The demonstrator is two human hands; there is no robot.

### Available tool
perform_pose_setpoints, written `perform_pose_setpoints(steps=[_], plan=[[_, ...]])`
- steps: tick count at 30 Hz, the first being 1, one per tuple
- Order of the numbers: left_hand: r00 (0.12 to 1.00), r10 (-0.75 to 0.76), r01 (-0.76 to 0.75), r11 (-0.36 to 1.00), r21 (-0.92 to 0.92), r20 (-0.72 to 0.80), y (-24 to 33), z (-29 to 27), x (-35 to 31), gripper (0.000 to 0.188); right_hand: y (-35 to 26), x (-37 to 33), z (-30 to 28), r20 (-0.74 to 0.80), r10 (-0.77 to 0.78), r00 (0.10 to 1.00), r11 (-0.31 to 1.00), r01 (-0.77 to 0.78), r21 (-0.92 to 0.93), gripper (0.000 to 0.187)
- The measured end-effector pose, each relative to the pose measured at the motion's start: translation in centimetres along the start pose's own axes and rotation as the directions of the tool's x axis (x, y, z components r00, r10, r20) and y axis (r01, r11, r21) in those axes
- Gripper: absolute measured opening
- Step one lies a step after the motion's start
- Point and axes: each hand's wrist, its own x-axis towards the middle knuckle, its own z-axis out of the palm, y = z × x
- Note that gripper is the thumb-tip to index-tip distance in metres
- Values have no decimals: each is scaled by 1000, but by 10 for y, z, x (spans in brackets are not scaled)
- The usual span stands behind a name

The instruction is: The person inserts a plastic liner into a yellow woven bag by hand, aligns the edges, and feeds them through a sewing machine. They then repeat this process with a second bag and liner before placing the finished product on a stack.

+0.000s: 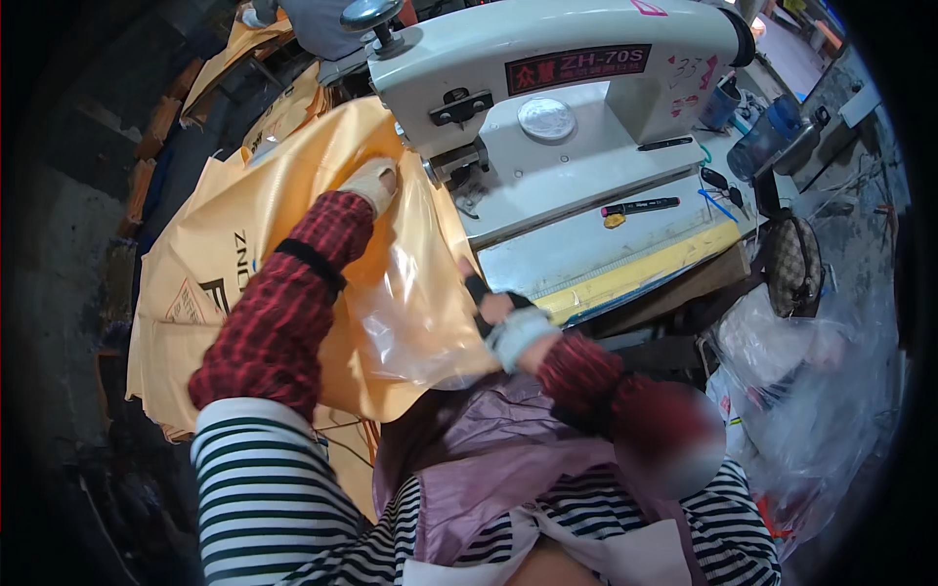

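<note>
A large yellow-orange woven sack (pixel 293 176) with dark print and a shiny clear film liner (pixel 401 322) spreads across the left and middle, reaching the sewing machine (pixel 547 98). My left hand (pixel 373 184), in a pale covering, is closed on a raised fold of the sack close to the machine's needle end; its fingertips are partly hidden. At the sack's right edge, by the machine bed's near corner, my right hand (pixel 498 308) in a dark fingerless glove grips the border, one finger stretched along it. Some of its fingers are out of sight.
A marker pen (pixel 640 206) lies on the machine bed behind a yellow strip (pixel 645 269). Farther right are a water bottle (pixel 762 142), a patterned pouch (pixel 793 264) and clear plastic bags (pixel 811 381). More orange sacks (pixel 288 107) lie at the far left.
</note>
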Motion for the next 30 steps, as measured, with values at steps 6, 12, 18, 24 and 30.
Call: perform_pose_setpoints(steps=[6,12,18,24,30], plan=[[830,316,-291,948,-126,459,-25,-5,-147,30,49,91,-45,105,191,976,643,-205,737,54],[301,582,-424,791,-441,755,57,28,-329,32,29,84,-52,-76,47,996,998,-43,52,41],[966,-26,158,848,-506,258,114,-43,-295,20,18,61,-22,-181,41,983,985,-9,170,24],[867,424,-296,861,-414,261,164,-7,-288,40,-6,25,-47,-80,13,997,999,-10,34,23],[684,494,-322,865,-385,537,135,0,-327,30,-4,33,-22,19,-52,998,993,53,-101,17]])
